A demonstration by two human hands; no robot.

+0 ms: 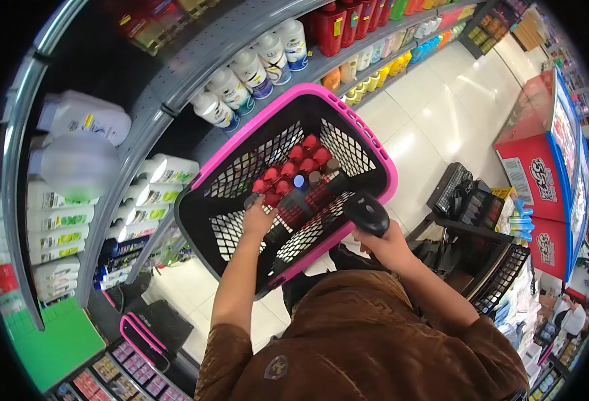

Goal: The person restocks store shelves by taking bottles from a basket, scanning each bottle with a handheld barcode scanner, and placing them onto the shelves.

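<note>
Head view: left hand (259, 220) pinches a dark cap (252, 200) inside the basket (389, 175); right hand (384, 245) grips a scanner (366, 214).

The pink-rimmed basket (390, 175) carries red bottles (285, 171) — clustered together inside.

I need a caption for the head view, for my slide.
Left hand at the bottles inside a pink-rimmed basket, right hand holding a black handheld device, beside shop shelves.

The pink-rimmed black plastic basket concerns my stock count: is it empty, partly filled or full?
Partly filled: glossy red-topped bottles cluster inside the basket, their tops below its pink rim.
</note>
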